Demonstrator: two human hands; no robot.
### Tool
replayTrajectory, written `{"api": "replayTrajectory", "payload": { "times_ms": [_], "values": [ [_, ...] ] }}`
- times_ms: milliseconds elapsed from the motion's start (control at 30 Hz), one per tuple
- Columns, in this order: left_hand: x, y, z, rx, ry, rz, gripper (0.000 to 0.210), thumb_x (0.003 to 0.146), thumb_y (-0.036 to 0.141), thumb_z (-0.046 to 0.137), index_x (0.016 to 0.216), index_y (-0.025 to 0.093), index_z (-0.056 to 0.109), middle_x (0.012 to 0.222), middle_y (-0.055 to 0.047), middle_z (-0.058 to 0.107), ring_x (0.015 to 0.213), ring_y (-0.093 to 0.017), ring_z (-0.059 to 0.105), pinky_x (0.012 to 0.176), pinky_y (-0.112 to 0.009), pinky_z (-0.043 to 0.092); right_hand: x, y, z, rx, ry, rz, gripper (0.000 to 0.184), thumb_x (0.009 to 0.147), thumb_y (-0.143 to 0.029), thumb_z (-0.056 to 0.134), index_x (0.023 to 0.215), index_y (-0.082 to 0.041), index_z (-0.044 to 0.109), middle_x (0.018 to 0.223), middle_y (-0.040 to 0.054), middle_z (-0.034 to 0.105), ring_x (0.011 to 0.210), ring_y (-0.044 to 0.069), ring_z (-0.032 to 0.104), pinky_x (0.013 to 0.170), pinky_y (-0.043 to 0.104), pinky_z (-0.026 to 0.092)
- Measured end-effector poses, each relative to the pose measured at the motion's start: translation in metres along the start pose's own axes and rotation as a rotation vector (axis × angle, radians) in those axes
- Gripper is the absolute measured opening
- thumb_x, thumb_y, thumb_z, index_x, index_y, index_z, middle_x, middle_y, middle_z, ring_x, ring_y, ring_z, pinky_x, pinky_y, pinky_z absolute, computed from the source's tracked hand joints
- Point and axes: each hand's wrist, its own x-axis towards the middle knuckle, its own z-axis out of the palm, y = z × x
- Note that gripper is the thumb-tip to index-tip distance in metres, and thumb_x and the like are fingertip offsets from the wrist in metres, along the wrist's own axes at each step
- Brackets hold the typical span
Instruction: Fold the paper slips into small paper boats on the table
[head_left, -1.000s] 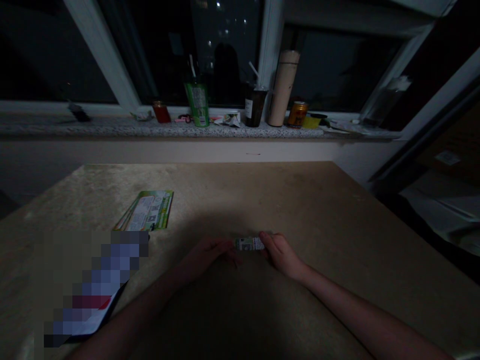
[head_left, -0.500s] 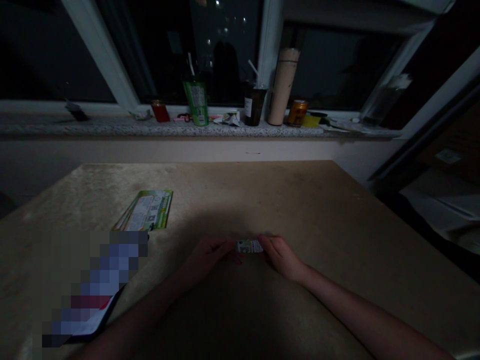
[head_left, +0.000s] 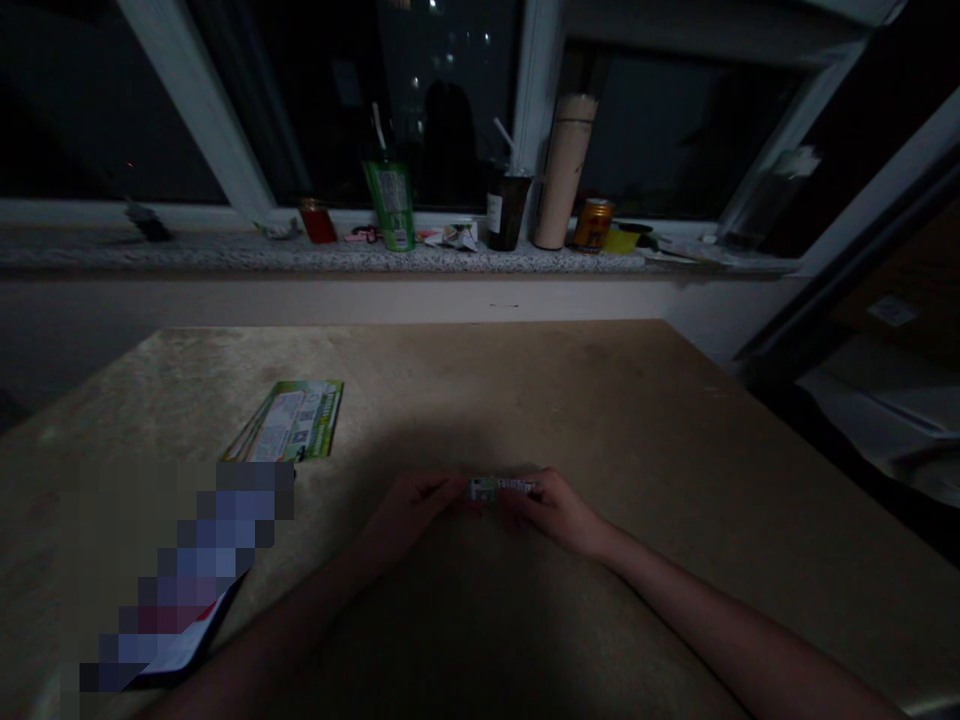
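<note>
Over the near middle of the table, both hands hold a small strip of printed paper (head_left: 484,488), white and green with fine lettering and a dark square on it. It looks folded, though the dim light hides its layers. My left hand (head_left: 416,510) pinches its left end between thumb and fingers. At the other end, my right hand (head_left: 559,512) grips it, the thumb lying across the front and covering part of the print.
Several green and white printed leaflets (head_left: 300,420) lie fanned on the table (head_left: 525,380) at left. Nearer me is a phone-like object (head_left: 187,640), its screen blurred out. Along the windowsill (head_left: 262,258) stand a green cup (head_left: 391,205), a dark cup (head_left: 508,213), a tall flask (head_left: 564,175) and a can (head_left: 592,225).
My right thumb has moved left and down across the front of the paper, hiding more of its lower edge. My left hand has kept its grip almost in place.
</note>
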Motion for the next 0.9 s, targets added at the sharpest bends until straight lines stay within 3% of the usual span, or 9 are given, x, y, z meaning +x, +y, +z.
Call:
{"api": "replayTrajectory", "payload": {
  "times_ms": [167,367,467,567,733,900],
  "values": [
    [-0.0004,0.0041,0.0012,-0.023,-0.006,-0.014,0.029,0.083,0.041,0.053,0.093,0.021,0.072,0.085,-0.001,0.072,0.081,-0.021,0.064,0.072,-0.027,0.046,-0.0007,-0.0024,0.0010,0.050,-0.011,0.018,0.042,0.090,-0.047,0.048,0.066,-0.015,0.060,0.057,-0.0006,0.054,0.053,0.010,0.049,0.050,0.021,0.038],
    [0.0001,0.0013,0.0023,-0.001,-0.005,-0.044,0.029,0.084,0.041,0.055,0.072,0.020,0.073,0.069,0.000,0.070,0.069,-0.019,0.063,0.066,-0.026,0.044,-0.0005,-0.0004,0.0049,-0.005,-0.006,0.072,0.043,0.087,-0.050,0.049,0.064,-0.016,0.061,0.057,-0.0012,0.052,0.053,0.010,0.048,0.048,0.022,0.037],
    [0.0007,-0.0012,0.0019,-0.002,0.027,-0.060,0.027,0.082,0.040,0.056,0.077,0.020,0.073,0.073,0.000,0.070,0.072,-0.020,0.063,0.066,-0.026,0.044,0.0000,-0.0003,0.0046,0.069,0.025,0.117,0.038,0.080,-0.052,0.059,0.071,-0.015,0.064,0.060,-0.0015,0.055,0.054,0.010,0.048,0.049,0.022,0.037],
    [0.0009,-0.0010,0.0017,-0.012,0.057,-0.064,0.025,0.081,0.040,0.058,0.082,0.020,0.073,0.078,0.000,0.071,0.076,-0.021,0.064,0.069,-0.026,0.045,0.0008,-0.0025,0.0018,0.137,0.134,0.094,0.037,0.076,-0.052,0.065,0.085,-0.015,0.064,0.067,-0.0006,0.059,0.057,0.011,0.051,0.051,0.021,0.039],
    [-0.0005,0.0001,0.0011,-0.033,0.130,-0.079,0.034,0.088,0.044,0.049,0.094,0.019,0.072,0.084,-0.001,0.072,0.082,-0.023,0.064,0.077,-0.030,0.045,0.0023,-0.0056,-0.0022,0.058,0.267,0.070,0.046,0.088,-0.053,0.046,0.065,-0.016,0.060,0.062,0.0018,0.059,0.058,0.012,0.054,0.057,0.023,0.043],
    [-0.0019,-0.0030,-0.0004,-0.068,0.179,-0.096,0.042,0.092,0.044,0.040,0.113,0.018,0.067,0.094,-0.003,0.072,0.091,-0.024,0.064,0.086,-0.033,0.044,0.0009,-0.0027,-0.0002,-0.060,0.272,0.027,0.046,0.091,-0.052,0.043,0.068,-0.016,0.061,0.065,0.0029,0.061,0.065,0.014,0.057,0.063,0.024,0.045]
  ]
}}
